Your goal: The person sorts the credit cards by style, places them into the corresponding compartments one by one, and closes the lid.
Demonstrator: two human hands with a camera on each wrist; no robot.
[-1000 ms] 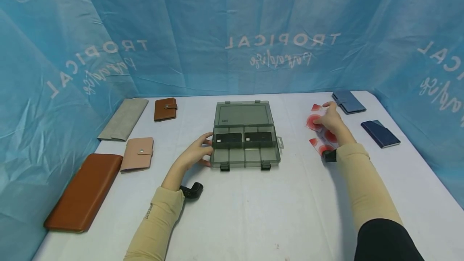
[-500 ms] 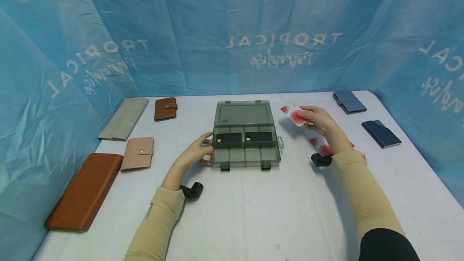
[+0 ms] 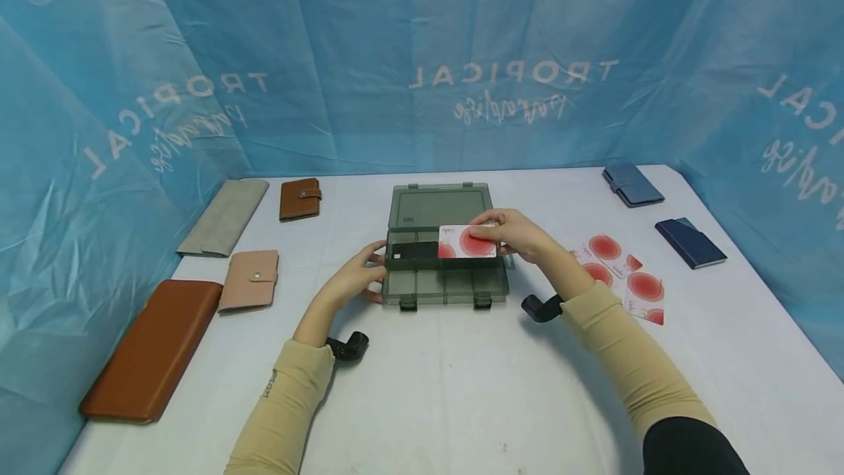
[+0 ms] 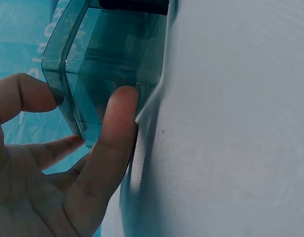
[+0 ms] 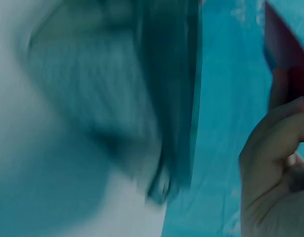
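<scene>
A white card (image 3: 467, 242) with red circle prints is pinched by my right hand (image 3: 521, 233) over the right part of a see-through green compartment box (image 3: 431, 286). The box stands open, its lid (image 3: 442, 207) laid back. A black card (image 3: 414, 251) lies in the left upper compartment; the right one is hidden behind the held card. My left hand (image 3: 356, 273) rests against the box's left side, fingers spread, as the left wrist view shows with the thumb (image 4: 121, 111) on the wall. The right wrist view is blurred, with the held card (image 5: 285, 44) edge-on.
More red-printed cards (image 3: 645, 286) lie at the right. Beyond them are a blue wallet (image 3: 633, 185) and a navy one (image 3: 690, 242). On the left lie a grey wallet (image 3: 224, 217), a small brown wallet (image 3: 300, 199), a pink wallet (image 3: 249, 281) and a long brown wallet (image 3: 153, 350).
My right hand has picked a card from the pile at the right and brought it left over the box. The left hand has stayed at the box's side.
</scene>
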